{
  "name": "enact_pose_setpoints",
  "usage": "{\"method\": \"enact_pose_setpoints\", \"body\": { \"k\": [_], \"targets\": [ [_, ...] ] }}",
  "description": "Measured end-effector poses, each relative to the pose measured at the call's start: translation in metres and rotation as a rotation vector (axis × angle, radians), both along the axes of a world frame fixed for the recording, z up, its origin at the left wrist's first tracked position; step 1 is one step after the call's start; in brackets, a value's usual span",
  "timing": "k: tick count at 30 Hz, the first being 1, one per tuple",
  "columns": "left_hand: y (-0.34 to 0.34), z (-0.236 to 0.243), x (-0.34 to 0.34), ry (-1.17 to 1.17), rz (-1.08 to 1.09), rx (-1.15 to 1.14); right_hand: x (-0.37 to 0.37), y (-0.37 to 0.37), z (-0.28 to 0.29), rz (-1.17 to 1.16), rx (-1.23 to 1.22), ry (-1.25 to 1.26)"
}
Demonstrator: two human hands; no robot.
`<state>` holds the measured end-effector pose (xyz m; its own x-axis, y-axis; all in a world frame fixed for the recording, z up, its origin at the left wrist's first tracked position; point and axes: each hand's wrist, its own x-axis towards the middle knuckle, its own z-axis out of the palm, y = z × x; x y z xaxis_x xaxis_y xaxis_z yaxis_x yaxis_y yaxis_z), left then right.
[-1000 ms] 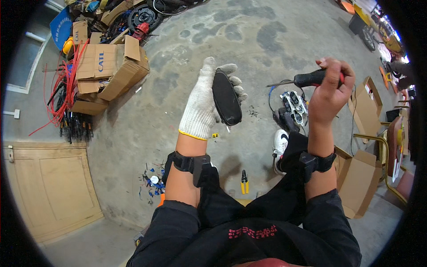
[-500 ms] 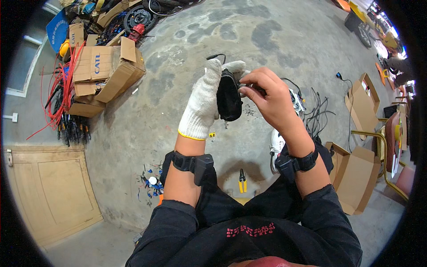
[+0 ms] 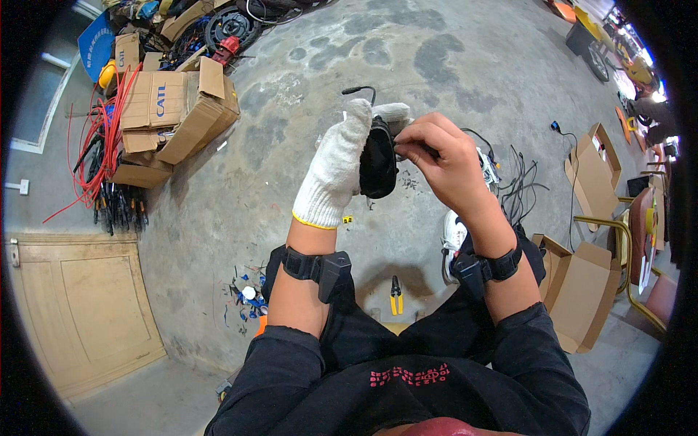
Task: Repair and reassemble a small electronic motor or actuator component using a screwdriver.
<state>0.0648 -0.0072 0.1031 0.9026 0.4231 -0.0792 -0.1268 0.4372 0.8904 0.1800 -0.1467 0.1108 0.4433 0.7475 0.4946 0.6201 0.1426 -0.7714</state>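
Note:
My left hand [image 3: 327, 174], in a white knitted glove with a yellow cuff edge, is closed around a black, elongated, hollow-looking casing [image 3: 378, 166]. A short black cable [image 3: 359, 89] with a plug end sticks out above the glove's fingertips. At the casing's right edge, my bare right hand [image 3: 452, 161] has thumb and forefinger pinched together; whatever sits between them is too small or hidden to make out. On the floor between my legs lies a wire stripper [image 3: 395, 296] with yellow handles.
Small blue and black scraps [image 3: 249, 294] lie left of my legs. Loose black cables [image 3: 523, 185] spread to the right, near open cardboard boxes [image 3: 584, 291] and a chair [image 3: 629, 251]. A large carton [image 3: 156, 109] and red cables [image 3: 87, 182] stand far left.
The casing and both hands have shifted slightly to the right. My right fingers stay pinched at its edge and have closed up a little more.

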Motion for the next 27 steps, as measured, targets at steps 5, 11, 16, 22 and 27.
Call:
{"method": "enact_pose_setpoints", "body": {
  "k": [5, 11, 16, 22, 27],
  "targets": [
    [0.0004, 0.0019, -0.0010, 0.043, -0.046, 0.053, 0.0012, -0.0011, 0.0015, 0.005, -0.039, -0.034],
    [-0.0011, 0.0000, 0.0006, 0.047, -0.023, 0.039, 0.0010, -0.0019, 0.0040, -0.004, -0.070, -0.064],
    [-0.0007, -0.0009, 0.0003, 0.079, -0.016, 0.050, 0.0012, -0.0029, 0.0060, 0.004, -0.094, -0.025],
    [-0.0009, -0.0017, -0.0007, 0.077, -0.014, 0.052, 0.0018, -0.0046, 0.0078, 0.039, -0.125, 0.046],
    [0.0041, -0.0032, -0.0024, 0.087, -0.072, 0.092, 0.0022, -0.0053, 0.0083, 0.046, -0.146, 0.050]
  ]
}}
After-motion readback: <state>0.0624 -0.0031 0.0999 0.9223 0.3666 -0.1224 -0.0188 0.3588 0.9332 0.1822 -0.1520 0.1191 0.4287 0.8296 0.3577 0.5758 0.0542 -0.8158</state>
